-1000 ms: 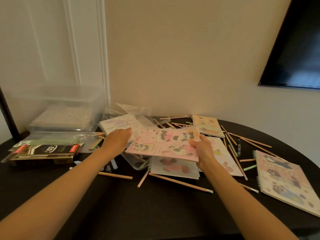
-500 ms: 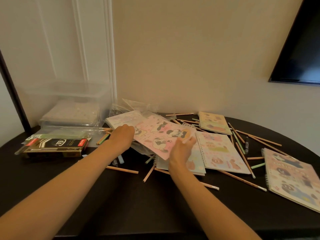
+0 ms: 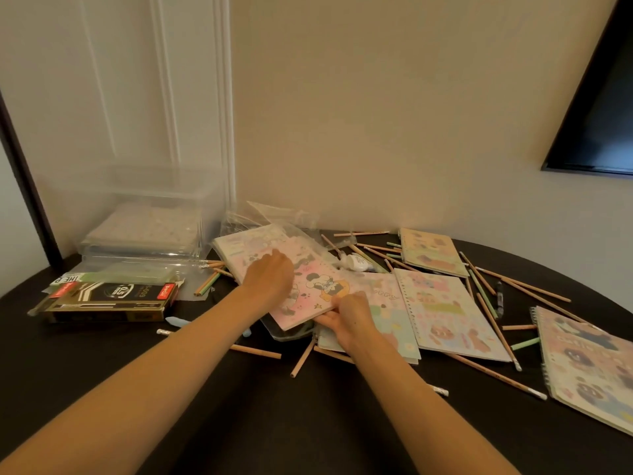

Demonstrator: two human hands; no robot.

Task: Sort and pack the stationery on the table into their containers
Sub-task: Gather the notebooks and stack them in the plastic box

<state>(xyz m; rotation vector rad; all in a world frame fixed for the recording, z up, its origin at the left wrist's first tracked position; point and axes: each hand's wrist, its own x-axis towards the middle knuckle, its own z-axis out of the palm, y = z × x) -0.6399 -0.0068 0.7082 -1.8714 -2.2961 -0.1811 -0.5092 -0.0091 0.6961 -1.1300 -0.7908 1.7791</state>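
A pink cartoon notebook (image 3: 308,289) lies tilted on a pile of notebooks at the table's middle. My left hand (image 3: 270,279) rests on its upper left part, fingers curled over the cover. My right hand (image 3: 346,318) pinches its near right corner. Under it lie a pale notebook (image 3: 246,245) in a plastic sleeve and a blue-green one (image 3: 390,313). More spiral notebooks lie to the right: one pastel (image 3: 445,313), one at the back (image 3: 431,252), one at the far right (image 3: 589,365). Several wooden pencils (image 3: 486,299) are scattered around them.
A clear plastic box (image 3: 144,214) stands at the back left against the wall. A black and gold pen box (image 3: 113,299) lies in front of it. The table (image 3: 239,406) is dark and round. A small white bottle (image 3: 356,262) lies among the pencils.
The pink notebook came down from mid-air and moved left onto the pile. My right hand slid to its near corner. My left hand now lies on its cover.
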